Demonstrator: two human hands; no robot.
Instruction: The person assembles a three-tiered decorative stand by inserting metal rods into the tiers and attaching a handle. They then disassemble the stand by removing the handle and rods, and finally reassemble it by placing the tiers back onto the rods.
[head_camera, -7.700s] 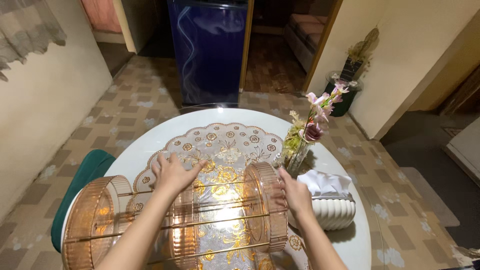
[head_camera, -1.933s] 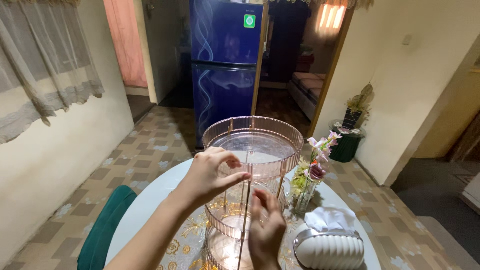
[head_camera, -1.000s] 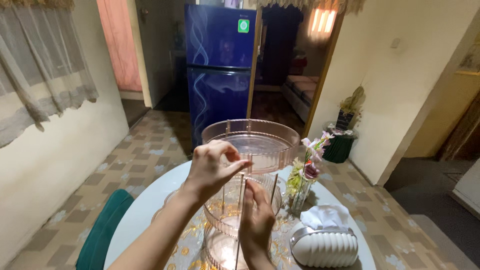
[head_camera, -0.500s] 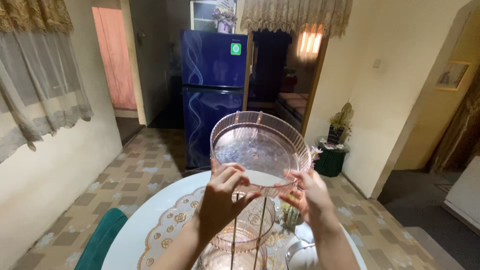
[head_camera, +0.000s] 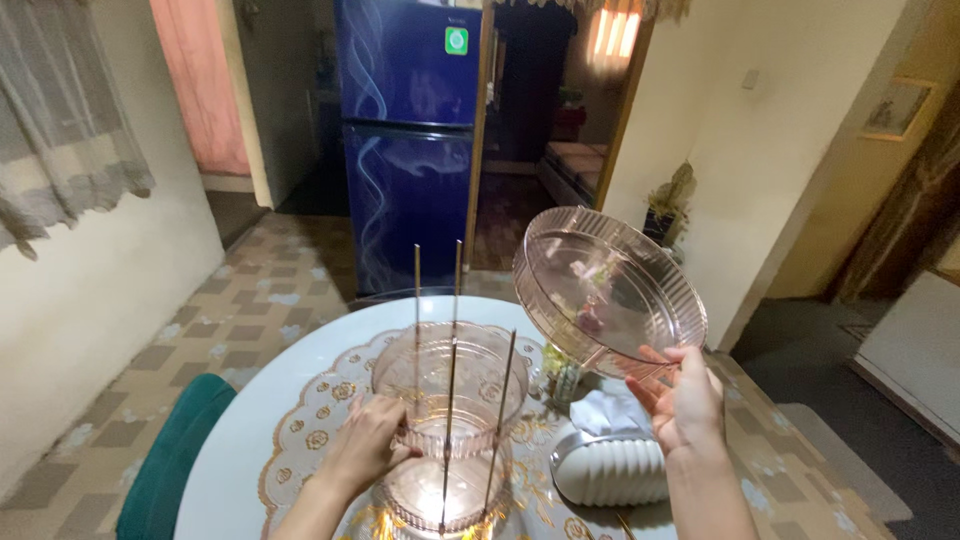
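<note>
Gripping the pink ribbed plastic tray (head_camera: 610, 290) by its lower edge at right of frame, our right hand (head_camera: 680, 400) risked dropping it; our left hand (head_camera: 368, 452) clasped the pink tiered rack (head_camera: 450, 400) with its bare metal rods (head_camera: 452, 330), which we judged could tip.

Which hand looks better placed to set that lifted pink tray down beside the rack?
Probably the right hand: it alone holds the tilted pink tray, while the left hand steadies the rack.

Warm, fairly dim indoor light; the brightest spot is a glowing lamp (head_camera: 610, 30) far back through the doorway. Soft daylight filters through the curtain (head_camera: 70, 170) at left. Glare shimmers on the blue fridge (head_camera: 410, 140). Wide-angle bending at the edges; focus reasonably sharp.
</note>
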